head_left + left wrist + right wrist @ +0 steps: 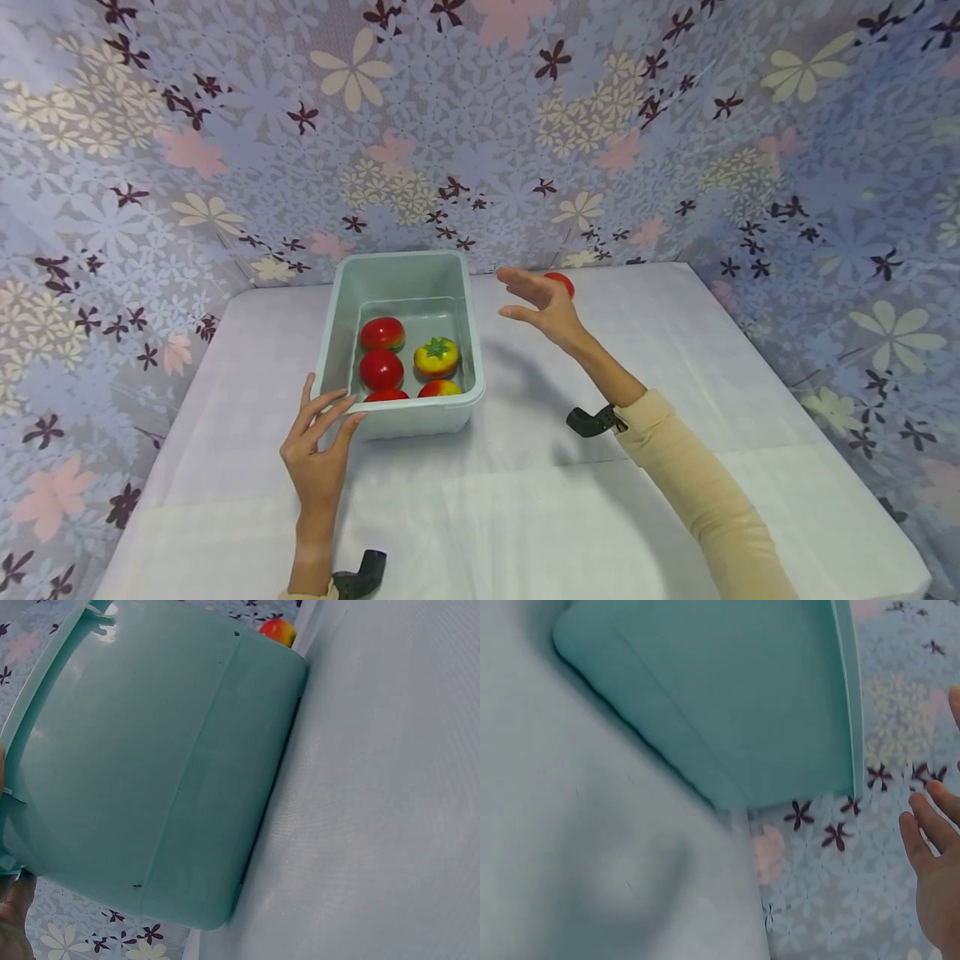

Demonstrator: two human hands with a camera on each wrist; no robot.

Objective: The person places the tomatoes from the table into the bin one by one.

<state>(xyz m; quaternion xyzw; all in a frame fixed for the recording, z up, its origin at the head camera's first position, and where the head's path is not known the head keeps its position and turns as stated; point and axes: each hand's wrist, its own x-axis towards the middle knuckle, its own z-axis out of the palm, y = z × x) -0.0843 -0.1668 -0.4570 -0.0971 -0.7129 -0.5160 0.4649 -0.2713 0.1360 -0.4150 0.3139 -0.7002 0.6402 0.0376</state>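
Note:
My left hand (315,462) is at the near left corner of a pale green plastic bin (416,417), its spread fingertips touching the rim. Part of that hand (13,919) shows beside the bin wall in the left wrist view. Inside the bin lie several round fruits, among them a glossy red one (381,369) and a yellow-red tomato (437,358) with a green leafy top. Right of the bin, my right hand (551,312) is raised over the table with fingers apart and nothing in them. A red fruit (561,284) is partly hidden behind it.
The bin stands on a white-covered table (525,517). Flower-patterned cloth (480,133) hangs close behind the table and along its sides. Black wrist devices (588,422) stick out from both forearms.

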